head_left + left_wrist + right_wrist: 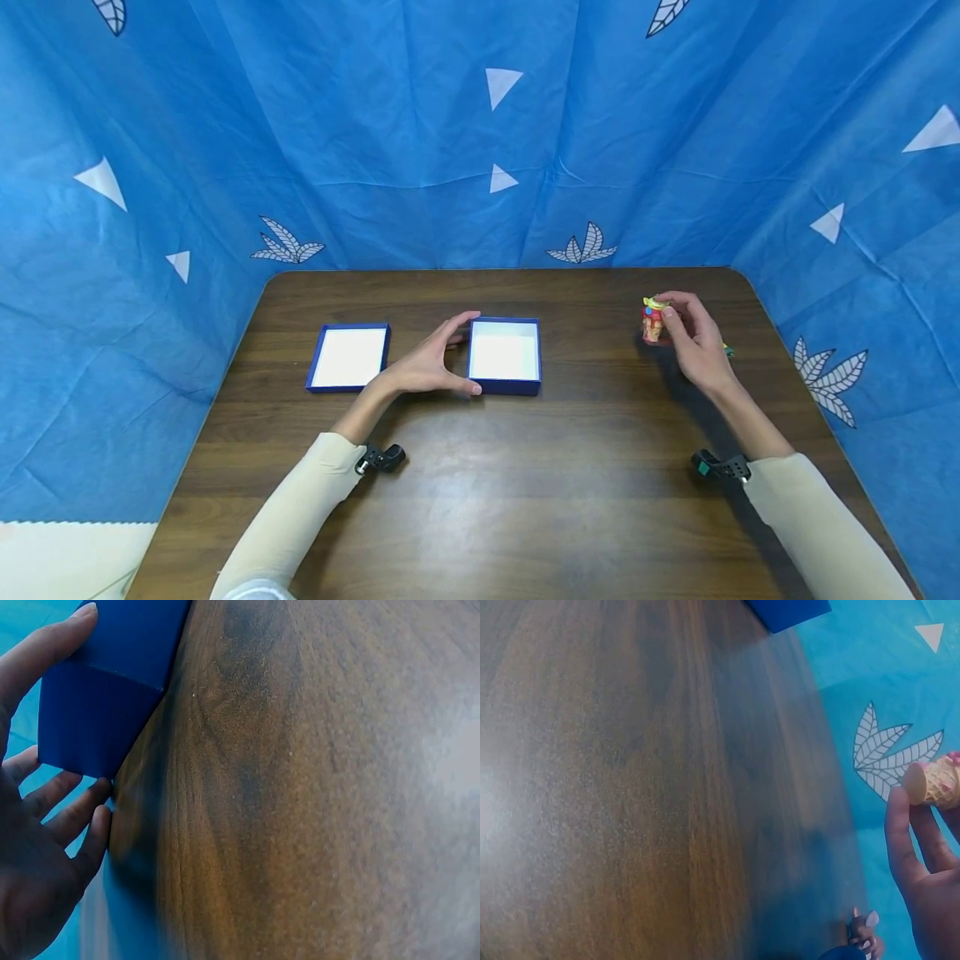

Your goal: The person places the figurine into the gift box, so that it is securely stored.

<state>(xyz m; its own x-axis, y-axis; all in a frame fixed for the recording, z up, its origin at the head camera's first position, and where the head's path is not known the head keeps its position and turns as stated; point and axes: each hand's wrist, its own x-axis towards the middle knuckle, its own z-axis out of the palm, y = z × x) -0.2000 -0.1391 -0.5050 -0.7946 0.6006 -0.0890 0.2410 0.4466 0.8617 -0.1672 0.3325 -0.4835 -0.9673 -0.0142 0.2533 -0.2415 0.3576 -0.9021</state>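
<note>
My left hand [427,362] is at the left side of an open dark blue box [504,387] with a white inside. Its thumb lies at the box's front and a finger reaches the back corner; the left wrist view shows the other fingers [71,817] along the side of the box [101,712]. At the table's far right, my right hand [697,337] pinches a small toy ice cream cone [652,323], red and yellow with a waffle base. In the right wrist view, the cone [936,784] is held up by the fingertips, its flat base showing.
A blue lid [348,358] with a white inside lies left of the box. Another small figure [864,934] stands by the right hand, mostly hidden from the head view. Blue cloth [450,125] hangs behind the brown wooden table [480,483].
</note>
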